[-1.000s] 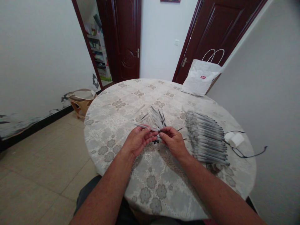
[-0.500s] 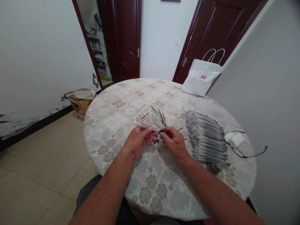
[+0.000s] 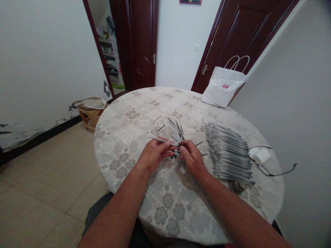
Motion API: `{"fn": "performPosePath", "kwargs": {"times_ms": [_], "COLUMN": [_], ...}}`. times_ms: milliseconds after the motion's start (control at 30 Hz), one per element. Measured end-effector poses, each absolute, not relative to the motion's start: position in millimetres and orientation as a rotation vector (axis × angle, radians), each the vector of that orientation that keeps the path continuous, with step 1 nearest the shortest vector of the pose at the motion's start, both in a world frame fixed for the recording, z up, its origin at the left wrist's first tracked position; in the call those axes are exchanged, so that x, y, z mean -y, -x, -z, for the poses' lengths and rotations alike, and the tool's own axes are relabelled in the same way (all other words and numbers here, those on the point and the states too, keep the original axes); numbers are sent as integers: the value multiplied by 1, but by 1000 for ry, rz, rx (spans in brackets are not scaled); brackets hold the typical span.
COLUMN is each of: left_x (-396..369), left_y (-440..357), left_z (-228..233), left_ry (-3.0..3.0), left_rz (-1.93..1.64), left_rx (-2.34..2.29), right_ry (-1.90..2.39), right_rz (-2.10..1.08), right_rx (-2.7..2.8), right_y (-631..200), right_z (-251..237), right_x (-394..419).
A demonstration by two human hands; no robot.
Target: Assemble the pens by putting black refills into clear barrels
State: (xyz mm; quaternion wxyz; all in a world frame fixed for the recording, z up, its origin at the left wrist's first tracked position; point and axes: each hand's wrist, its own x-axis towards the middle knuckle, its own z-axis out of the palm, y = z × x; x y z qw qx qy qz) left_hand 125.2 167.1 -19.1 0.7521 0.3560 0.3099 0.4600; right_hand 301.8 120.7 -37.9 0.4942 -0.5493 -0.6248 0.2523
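My left hand [image 3: 153, 155] pinches a thin grey pen [image 3: 161, 140] that sticks out to the left over the round table [image 3: 129, 137]. My right hand [image 3: 191, 156] meets it at the pen's right end, fingertips closed on that end. Just beyond both hands lies a loose pile of pen parts [image 3: 173, 130]. Small black caps [image 3: 174, 157] sit on the cloth under the fingertips. To the right, a long neat row of finished pens [image 3: 230, 151] covers the cloth.
A white paper bag [image 3: 222, 86] leans at the table's far right edge. A white charger with a black cable [image 3: 261, 156] lies at the right rim. A low stool [image 3: 89, 109] stands by the left wall. Dark wooden doors are behind the table.
Both hands have stayed together on the pen. The view has shifted slightly, and my right hand's fingers have closed in a little toward the left hand.
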Motion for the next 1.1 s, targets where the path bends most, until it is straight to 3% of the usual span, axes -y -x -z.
{"fn": "performPosePath", "kwargs": {"times_ms": [1100], "left_x": [-167], "left_y": [-124], "left_z": [18], "left_ry": [-807], "left_rz": [-1005], "left_rx": [-695], "right_ry": [1332], "right_rz": [-450], "right_rx": [1653], "right_y": [-305], "right_z": [36], "right_x": [-117]}}
